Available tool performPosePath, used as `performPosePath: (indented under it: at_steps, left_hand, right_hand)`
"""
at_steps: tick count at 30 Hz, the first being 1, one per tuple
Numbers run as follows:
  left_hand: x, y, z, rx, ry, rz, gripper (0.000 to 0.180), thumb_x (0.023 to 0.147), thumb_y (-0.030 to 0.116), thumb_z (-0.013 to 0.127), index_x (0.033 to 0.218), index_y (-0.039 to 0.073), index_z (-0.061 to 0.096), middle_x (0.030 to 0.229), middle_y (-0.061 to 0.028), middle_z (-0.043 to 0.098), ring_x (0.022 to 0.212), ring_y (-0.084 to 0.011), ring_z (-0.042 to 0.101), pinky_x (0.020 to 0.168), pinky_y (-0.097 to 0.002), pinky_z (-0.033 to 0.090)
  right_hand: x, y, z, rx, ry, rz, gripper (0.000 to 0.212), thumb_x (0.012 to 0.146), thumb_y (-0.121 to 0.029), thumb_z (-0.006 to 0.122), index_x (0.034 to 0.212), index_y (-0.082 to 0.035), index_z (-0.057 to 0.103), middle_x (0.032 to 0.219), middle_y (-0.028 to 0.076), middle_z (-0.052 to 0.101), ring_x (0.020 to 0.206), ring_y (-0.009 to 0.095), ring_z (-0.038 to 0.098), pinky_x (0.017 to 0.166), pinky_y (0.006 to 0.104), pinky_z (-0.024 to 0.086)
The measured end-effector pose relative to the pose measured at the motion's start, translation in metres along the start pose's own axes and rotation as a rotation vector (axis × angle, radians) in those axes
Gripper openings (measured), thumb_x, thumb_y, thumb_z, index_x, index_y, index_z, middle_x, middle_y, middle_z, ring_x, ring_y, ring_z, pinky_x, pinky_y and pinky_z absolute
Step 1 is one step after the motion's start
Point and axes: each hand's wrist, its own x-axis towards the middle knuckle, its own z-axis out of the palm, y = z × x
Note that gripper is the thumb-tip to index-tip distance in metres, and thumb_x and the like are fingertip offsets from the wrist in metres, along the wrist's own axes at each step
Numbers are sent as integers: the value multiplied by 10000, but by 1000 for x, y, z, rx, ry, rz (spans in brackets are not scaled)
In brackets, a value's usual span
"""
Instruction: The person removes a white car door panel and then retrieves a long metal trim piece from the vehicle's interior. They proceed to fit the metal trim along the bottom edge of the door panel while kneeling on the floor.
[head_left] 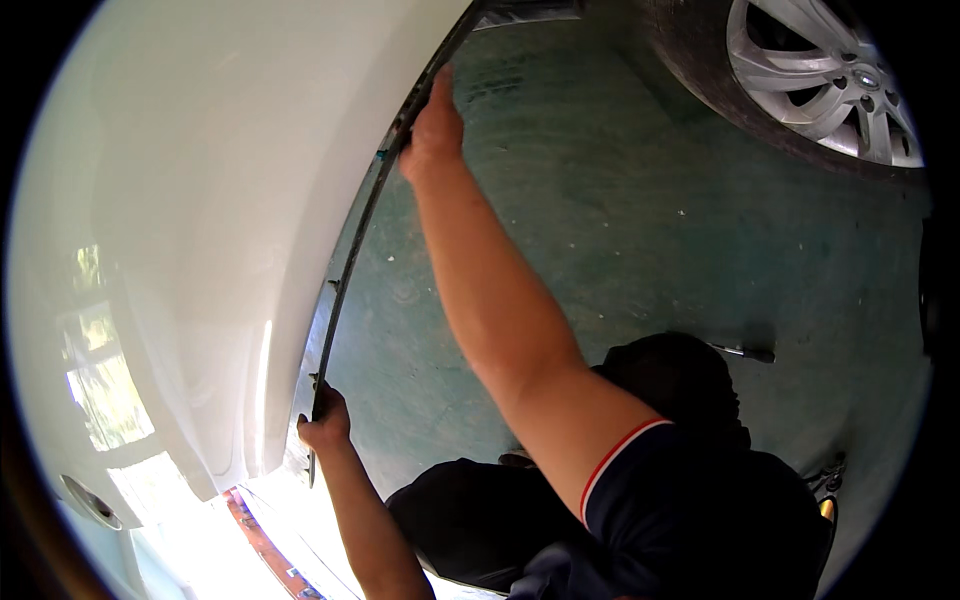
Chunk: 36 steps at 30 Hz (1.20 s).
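Note:
A long, thin black trim strip [346, 275] with small clips along it runs beside the lower edge of a white car body panel [200, 180]. Between the strip's lower half and the panel there is a narrow gap; toward the top the two lie close together. My left hand [327, 420] is closed around the strip near its lower end. Farther up, my right hand [436, 128] grips the same strip, thumb stretched along it and the other fingers mostly hidden. A small blue-green clip [382, 155] shows just below that hand.
Dark green floor [620, 240] lies below the panel. A wheel with a silver rim [865, 80] stands at the upper right. On the floor to the right lies a dark-handled tool [748, 353]. My dark-clothed knees [480, 520] fill the lower middle.

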Motion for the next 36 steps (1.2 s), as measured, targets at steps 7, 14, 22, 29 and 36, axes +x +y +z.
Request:
performPosePath:
  at_steps: [7,14,22,29,36]
  left_hand:
    - [-6,-10,7,1,10,-12,676,1045,451,273,1408,-103,410,1292,-274,593,1189,-411,612,1016,-516,527]
    - [-1,-3,8,30,57,-36,701,1031,497,295,1346,-104,472,1216,-261,631,1141,-380,640,959,-489,548]
    - [-15,-14,25,17,63,-17,719,1023,526,373,1390,-91,408,1284,-241,589,1150,-358,630,946,-479,542]
    - [3,-1,18,-1,5,-5,736,1008,543,404,1387,-88,407,1217,-210,592,1086,-342,633,958,-465,527]
    - [9,0,12,140,23,106,677,972,572,421,1286,-18,524,1107,-176,648,979,-311,660,805,-420,547]
  right_hand:
    - [63,-45,-11,-7,-290,91,609,950,-662,534,1234,-127,602,1135,58,655,1003,242,615,810,435,494]
    - [65,-48,-16,-41,-394,96,659,915,-649,560,1285,-103,565,1197,75,635,1081,257,599,918,480,496]
    - [63,-39,-9,5,-393,55,770,905,-671,552,1393,-76,506,1375,101,566,1214,277,560,1051,446,457]
    - [45,-35,-1,32,-307,76,786,959,-679,498,1467,-80,456,1484,88,501,1305,248,516,1115,401,411]
    - [11,7,-29,-9,-300,192,747,924,-734,501,1394,-153,518,1305,34,605,1150,223,564,1024,401,447]
